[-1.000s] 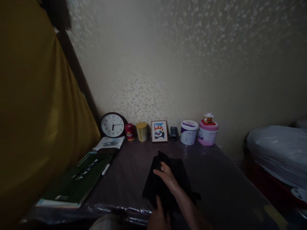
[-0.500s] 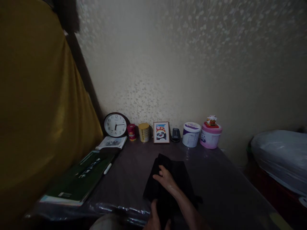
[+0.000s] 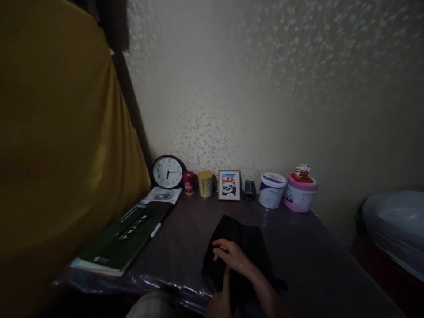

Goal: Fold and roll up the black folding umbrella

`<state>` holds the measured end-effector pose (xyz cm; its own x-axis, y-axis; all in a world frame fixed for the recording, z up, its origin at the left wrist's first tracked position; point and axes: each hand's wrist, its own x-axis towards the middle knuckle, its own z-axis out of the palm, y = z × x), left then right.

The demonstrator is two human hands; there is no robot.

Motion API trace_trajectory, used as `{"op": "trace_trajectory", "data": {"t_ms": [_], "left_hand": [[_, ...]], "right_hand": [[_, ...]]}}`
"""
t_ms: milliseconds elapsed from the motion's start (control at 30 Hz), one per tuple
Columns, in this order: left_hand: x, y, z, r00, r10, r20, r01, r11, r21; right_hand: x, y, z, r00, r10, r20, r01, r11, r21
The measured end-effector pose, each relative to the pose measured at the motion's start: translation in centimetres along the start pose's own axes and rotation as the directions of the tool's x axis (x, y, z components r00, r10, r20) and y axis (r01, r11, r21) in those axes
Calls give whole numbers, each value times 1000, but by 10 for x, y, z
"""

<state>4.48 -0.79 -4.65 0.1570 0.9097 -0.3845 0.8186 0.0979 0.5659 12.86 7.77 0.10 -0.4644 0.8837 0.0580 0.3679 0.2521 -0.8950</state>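
A black cloth [image 3: 247, 238] lies folded on the dark table [image 3: 314, 260], near its front edge. My right hand [image 3: 232, 255] rests on top of the cloth, its fingers stretched leftward and slightly bent, pressing it down. My left hand [image 3: 221, 300] sits at the cloth's near edge by the bottom of the view. One digit lies up over the fabric and the others are hidden beneath, pinching the edge.
Along the wall stand a round clock [image 3: 168, 172], a red tin [image 3: 188, 183], a gold tin [image 3: 206, 183], a framed panda picture [image 3: 229, 185], a white tub [image 3: 271, 190] and a pink tub [image 3: 300, 193]. Green books [image 3: 121, 238] and a pen [image 3: 155, 229] lie at the left by a yellow curtain [image 3: 59, 145].
My right hand slid back toward me across the cloth and its fingers curled a little. The left hand's digit reached further up onto the fabric. The view shifted left.
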Motion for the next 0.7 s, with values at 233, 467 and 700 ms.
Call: {"op": "trace_trajectory", "data": {"t_ms": [233, 467, 700], "left_hand": [[-4, 7, -3, 996, -88, 2, 88, 995, 38], [-2, 13, -8, 990, -137, 34, 136, 990, 20], [-4, 10, -8, 992, -125, 24, 125, 992, 15]], "right_hand": [[-22, 19, -16, 950, -212, -229, 158, 960, -233], [-7, 50, -26, 959, -262, -107, 187, 870, -455], [46, 64, -38, 962, -268, -59, 175, 762, -623]]}}
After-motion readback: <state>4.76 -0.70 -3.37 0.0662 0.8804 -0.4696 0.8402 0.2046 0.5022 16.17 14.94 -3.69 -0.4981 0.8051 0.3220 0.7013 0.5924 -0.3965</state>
